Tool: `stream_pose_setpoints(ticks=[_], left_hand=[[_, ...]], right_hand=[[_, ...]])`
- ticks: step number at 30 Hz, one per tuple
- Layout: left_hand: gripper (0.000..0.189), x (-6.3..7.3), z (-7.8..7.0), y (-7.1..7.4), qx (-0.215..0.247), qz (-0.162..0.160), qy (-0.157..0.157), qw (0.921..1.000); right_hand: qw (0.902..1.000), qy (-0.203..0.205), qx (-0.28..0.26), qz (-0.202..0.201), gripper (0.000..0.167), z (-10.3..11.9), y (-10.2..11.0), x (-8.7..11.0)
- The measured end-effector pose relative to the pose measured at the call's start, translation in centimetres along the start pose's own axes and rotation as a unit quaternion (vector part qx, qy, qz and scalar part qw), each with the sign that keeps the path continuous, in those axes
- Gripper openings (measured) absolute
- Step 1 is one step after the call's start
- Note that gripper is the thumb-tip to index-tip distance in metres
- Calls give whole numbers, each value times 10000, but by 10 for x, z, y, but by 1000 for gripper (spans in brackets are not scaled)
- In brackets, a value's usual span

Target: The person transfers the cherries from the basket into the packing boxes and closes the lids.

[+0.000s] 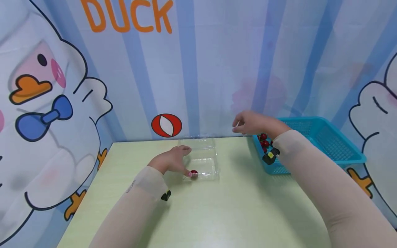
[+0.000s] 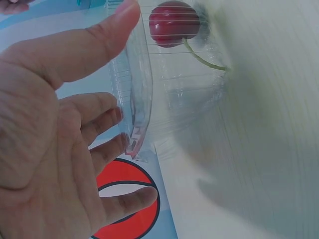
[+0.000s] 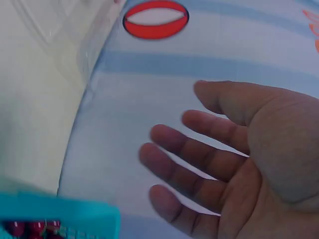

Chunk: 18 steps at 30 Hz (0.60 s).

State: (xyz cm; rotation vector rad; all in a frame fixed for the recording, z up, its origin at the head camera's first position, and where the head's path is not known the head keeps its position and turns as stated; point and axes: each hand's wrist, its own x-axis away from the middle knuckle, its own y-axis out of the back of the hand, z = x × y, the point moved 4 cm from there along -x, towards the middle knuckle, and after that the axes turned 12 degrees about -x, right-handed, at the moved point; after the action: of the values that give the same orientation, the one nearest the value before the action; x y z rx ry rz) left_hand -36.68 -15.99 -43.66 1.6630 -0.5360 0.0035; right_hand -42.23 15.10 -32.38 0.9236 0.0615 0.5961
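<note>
A clear plastic box [image 1: 207, 164] lies on the table with its lid [image 1: 198, 143] folded back towards the curtain. One red cherry [image 1: 194, 173] is in the box's near left corner; its green stem shows in the left wrist view. My left hand [image 1: 171, 160] touches the box's left side, thumb [image 2: 117, 30] and fingers spread along the edge. To the right, my right hand [image 1: 252, 123] hangs in the air beside the blue basket [image 1: 356, 159], fingers loosely bent and holding nothing. Several cherries [image 1: 264, 137] lie in the basket's left end, partly hidden by the right arm.
A pale wooden table [image 1: 229, 213] carries the box and basket. Behind it hangs a blue-and-white striped curtain [image 1: 214, 69] printed with ducks, reaching down to the table's back edge. The right forearm crosses over the basket's near left side.
</note>
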Motion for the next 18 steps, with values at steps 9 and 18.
stream_pose_setpoints(ticks=[9, 18], left_hand=[[110, 0, 0, 1, 29, 97, 106, 9999], [110, -2, -1, 1, 23, 115, 141, 9998]], right_hand=[[9974, -639, 326, -55, 42, -61, 40, 10], [9930, -1168, -43, -165, 26, -121, 52, 17]])
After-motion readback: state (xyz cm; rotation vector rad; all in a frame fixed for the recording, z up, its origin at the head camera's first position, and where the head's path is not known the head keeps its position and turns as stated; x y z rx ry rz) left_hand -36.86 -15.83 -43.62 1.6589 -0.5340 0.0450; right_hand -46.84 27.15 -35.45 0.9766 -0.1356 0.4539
